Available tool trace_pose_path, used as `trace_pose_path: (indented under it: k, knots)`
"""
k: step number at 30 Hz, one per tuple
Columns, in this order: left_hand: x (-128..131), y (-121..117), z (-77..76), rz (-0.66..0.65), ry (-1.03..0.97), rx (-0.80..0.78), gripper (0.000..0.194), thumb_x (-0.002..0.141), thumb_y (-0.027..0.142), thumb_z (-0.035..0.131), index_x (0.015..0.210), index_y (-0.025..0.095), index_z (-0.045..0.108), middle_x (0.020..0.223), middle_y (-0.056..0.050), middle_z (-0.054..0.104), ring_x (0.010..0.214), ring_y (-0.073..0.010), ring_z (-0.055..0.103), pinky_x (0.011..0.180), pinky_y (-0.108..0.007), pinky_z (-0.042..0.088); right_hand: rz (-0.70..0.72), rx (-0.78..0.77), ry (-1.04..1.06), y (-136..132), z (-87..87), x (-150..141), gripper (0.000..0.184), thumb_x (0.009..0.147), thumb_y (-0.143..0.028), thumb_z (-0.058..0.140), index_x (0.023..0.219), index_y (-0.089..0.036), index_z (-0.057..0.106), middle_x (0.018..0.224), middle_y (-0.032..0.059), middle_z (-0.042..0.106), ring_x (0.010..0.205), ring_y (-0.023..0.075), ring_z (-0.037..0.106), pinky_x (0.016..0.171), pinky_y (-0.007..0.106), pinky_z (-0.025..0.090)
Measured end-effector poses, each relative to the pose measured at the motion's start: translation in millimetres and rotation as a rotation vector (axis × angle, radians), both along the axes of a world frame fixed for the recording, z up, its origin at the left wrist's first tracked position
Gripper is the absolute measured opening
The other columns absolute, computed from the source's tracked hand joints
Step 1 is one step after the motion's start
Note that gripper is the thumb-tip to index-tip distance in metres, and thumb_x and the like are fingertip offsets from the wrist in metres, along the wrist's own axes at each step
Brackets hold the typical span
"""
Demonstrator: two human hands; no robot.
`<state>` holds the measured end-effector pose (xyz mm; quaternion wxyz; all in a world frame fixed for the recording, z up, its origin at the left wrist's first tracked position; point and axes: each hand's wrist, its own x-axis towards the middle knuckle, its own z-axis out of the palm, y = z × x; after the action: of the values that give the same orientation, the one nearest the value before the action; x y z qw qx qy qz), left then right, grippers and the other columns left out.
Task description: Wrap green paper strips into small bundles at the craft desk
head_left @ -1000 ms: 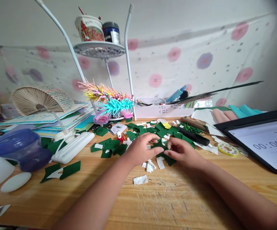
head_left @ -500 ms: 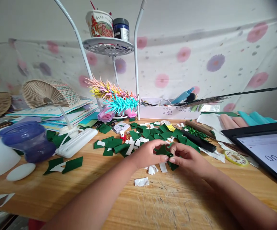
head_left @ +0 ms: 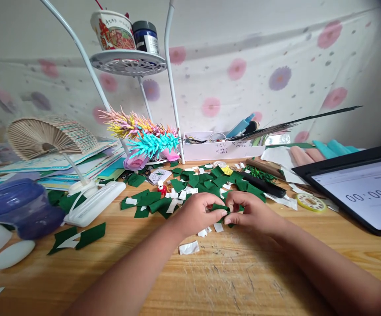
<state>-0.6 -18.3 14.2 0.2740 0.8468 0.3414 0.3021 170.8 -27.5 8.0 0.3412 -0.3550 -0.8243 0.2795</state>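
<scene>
My left hand (head_left: 201,213) pinches a small piece of green paper (head_left: 219,207) between thumb and fingers. From the other side my right hand (head_left: 252,211) grips the same piece, its thumb and fingertips meeting the left ones. Both hands are just above the table, and the fingers hide much of the piece. Behind them lies a heap of green paper pieces (head_left: 206,178) mixed with white scraps. A white paper scrap (head_left: 189,248) rests on the wood in front of my left hand.
On the left are a glue gun (head_left: 94,204), a blue container (head_left: 20,206) and a folding fan (head_left: 50,134). A wire stand (head_left: 129,63) holds a noodle cup and a jar. To the right lie a tape roll (head_left: 311,202) and a tablet (head_left: 361,188) showing a timer.
The view has turned a little to the right, so things appear farther left. Both hands still hold the green paper, which now looks lower and more folded between the fingers.
</scene>
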Motion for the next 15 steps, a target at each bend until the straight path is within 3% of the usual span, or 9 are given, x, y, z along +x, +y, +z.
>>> trace_pose_path:
  k: [6, 11, 15]
  knots:
    - [1.5, -0.1, 0.8, 0.032, 0.006, 0.024, 0.013, 0.069, 0.02, 0.05, 0.074, 0.016, 0.061, 0.071, 0.0, 0.06, 0.067, -0.0117, 0.052, 0.061, -0.022, 0.039, -0.017, 0.125, -0.107, -0.9, 0.8, 2.5, 0.026, 0.064, -0.038, 0.062, 0.067, -0.016, 0.049, 0.063, -0.0008, 0.049, 0.057, 0.0107, 0.045, 0.051, 0.021, 0.035]
    - [0.9, 0.8, 3.5, 0.04, -0.034, 0.031, 0.012, 0.07, 0.019, 0.048, 0.073, 0.016, 0.059, 0.068, 0.0, 0.058, 0.065, -0.011, 0.05, 0.059, -0.021, 0.039, 0.006, 0.129, -0.077, -3.8, 4.3, 4.6, 0.011, 0.076, -0.027, 0.049, 0.073, -0.016, 0.049, 0.069, 0.0014, 0.052, 0.061, 0.0111, 0.047, 0.056, 0.022, 0.038]
    - [2.0, 0.5, 2.9, 0.079, -0.064, -0.001, 0.014, 0.07, 0.018, 0.046, 0.076, 0.016, 0.059, 0.07, 0.0, 0.058, 0.065, -0.0112, 0.05, 0.057, -0.021, 0.039, -0.074, 0.163, -0.065, -4.4, 4.2, 3.0, 0.008, 0.077, -0.023, 0.047, 0.071, -0.016, 0.048, 0.069, 0.0013, 0.052, 0.061, 0.011, 0.046, 0.056, 0.022, 0.039]
